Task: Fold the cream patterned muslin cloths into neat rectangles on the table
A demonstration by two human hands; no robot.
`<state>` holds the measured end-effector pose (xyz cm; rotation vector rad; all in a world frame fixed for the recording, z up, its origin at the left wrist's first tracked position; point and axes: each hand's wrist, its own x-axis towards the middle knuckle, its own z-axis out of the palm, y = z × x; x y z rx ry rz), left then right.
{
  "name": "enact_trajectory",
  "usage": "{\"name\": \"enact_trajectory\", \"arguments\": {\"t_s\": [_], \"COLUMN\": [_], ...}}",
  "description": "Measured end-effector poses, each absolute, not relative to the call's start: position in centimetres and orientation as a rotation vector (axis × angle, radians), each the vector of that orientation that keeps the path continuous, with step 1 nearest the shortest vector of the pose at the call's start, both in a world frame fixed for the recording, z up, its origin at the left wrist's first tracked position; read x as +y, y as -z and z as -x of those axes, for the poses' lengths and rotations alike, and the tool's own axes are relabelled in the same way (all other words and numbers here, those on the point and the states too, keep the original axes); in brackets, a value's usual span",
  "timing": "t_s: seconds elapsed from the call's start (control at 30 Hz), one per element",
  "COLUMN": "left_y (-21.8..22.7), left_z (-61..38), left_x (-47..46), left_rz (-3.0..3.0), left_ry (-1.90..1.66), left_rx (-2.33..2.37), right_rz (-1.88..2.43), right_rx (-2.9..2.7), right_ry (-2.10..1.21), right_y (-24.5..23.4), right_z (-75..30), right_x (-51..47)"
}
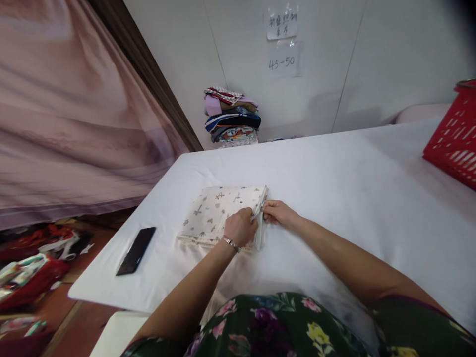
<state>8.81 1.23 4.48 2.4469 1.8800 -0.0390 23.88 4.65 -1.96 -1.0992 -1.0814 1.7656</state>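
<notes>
A folded cream cloth with small printed figures point(213, 210) lies on the white table point(334, 198). My left hand point(241, 227) rests on its right part, fingers curled round the cloth's right edge. My right hand point(277, 212) pinches the same edge from the other side, fingertips meeting those of the left. A bracelet sits on my left wrist.
A black phone point(136, 250) lies on the table's left side. A stack of folded cloths point(231, 117) stands at the far edge by the wall. A red basket point(454, 136) sits at the right. Pink curtain at left; colourful bags point(29, 270) on the floor.
</notes>
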Motion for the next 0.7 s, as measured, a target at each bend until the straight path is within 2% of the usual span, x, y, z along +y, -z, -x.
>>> {"name": "enact_trajectory", "arguments": {"t_s": [0.33, 0.53, 0.7], "left_y": [-3.6, -3.8, -4.8], "left_z": [-9.6, -9.3, -7.9], "left_x": [0.6, 1.6, 3.2], "left_rz": [-2.412, -2.354, -2.255], "left_ry": [0.096, 0.152, -0.015], "left_rx": [1.829, 1.875, 1.848], "right_rz": [1.073, 1.077, 1.317], "right_rx": [-0.996, -1.088, -1.207], "right_ry": [-1.888, -1.761, -1.621], "right_y": [1.8, 1.8, 1.9], "right_z": [-24.0, -24.2, -24.9], "right_x": [4.6, 4.7, 5.2]}}
